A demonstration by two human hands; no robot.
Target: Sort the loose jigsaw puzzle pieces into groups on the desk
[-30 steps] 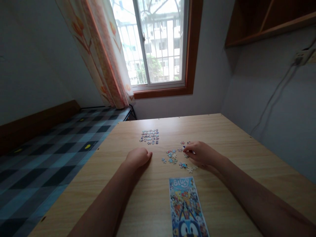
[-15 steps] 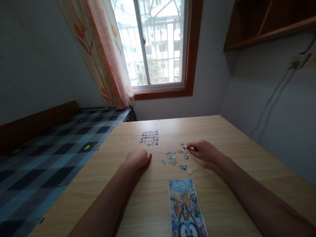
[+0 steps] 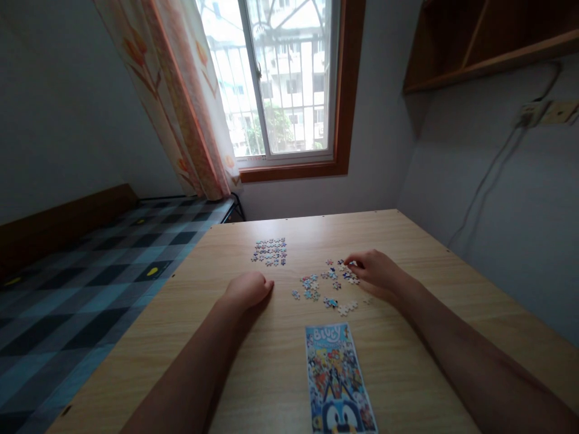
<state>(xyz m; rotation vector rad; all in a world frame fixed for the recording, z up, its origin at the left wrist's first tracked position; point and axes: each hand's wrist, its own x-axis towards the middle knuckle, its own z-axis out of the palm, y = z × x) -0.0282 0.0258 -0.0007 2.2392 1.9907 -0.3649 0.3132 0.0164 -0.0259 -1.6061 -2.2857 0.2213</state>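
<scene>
In the head view, my left grip (image 3: 248,290) rests on the counter (image 3: 262,380), fingers curled in; whether it encloses anything, I cannot tell. My right grip (image 3: 347,263) is at the right side of the loose puzzle pieces (image 3: 312,295), fingertips close together; I cannot tell whether they pinch one. Beyond my left grip lies a block of pieces (image 3: 274,251) in rows. A picture sheet (image 3: 339,374) lies nearest me. The wall shelf's (image 3: 474,36) compartments are too dark to read.
</scene>
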